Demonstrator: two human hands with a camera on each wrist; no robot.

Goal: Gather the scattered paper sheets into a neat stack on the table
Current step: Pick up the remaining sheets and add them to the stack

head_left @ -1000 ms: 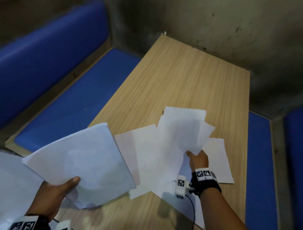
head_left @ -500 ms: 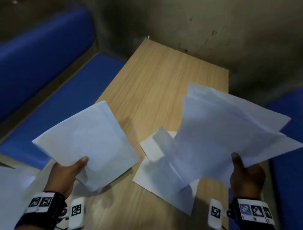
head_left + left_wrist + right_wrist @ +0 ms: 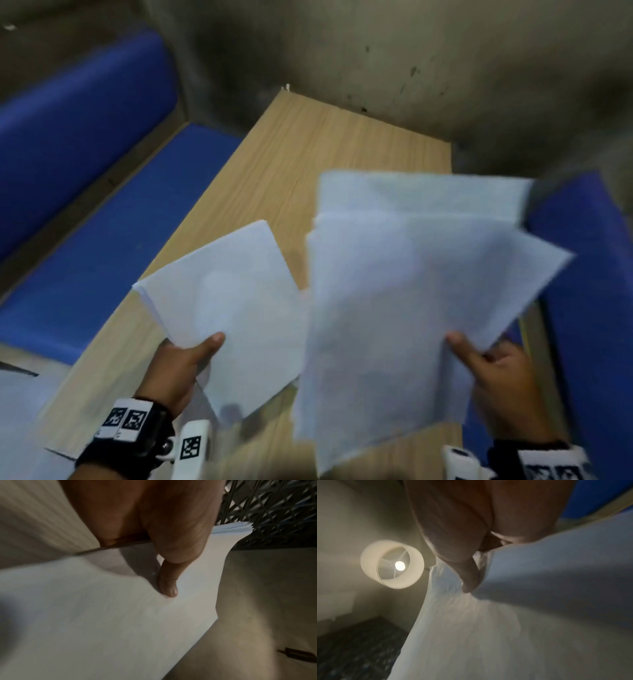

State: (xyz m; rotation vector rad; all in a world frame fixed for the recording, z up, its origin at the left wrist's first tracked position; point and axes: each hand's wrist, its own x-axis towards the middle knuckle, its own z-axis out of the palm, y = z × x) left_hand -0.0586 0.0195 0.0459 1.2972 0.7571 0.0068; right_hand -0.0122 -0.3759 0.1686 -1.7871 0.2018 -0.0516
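My left hand (image 3: 191, 356) grips a squared-up stack of white sheets (image 3: 226, 308) above the wooden table (image 3: 329, 144), thumb on top. The left wrist view shows that thumb pressed on the stack (image 3: 102, 622). My right hand (image 3: 486, 370) pinches a loose, fanned bundle of sheets (image 3: 411, 291) by its near right edge, lifted off the table and blurred. In the right wrist view the thumb lies on the bundle (image 3: 505, 628). The two lots of paper almost meet at the middle. More white paper (image 3: 17, 404) shows at the lower left edge.
Blue padded benches run along the left (image 3: 120, 212) and right (image 3: 589, 291) of the table. A stained wall (image 3: 376, 51) closes the far end. A lit ceiling lamp (image 3: 392, 563) shows in the right wrist view.
My right hand picked the scattered sheets up off the table and swung them upright towards the left stack. My left hand brought its stack in towards the middle.
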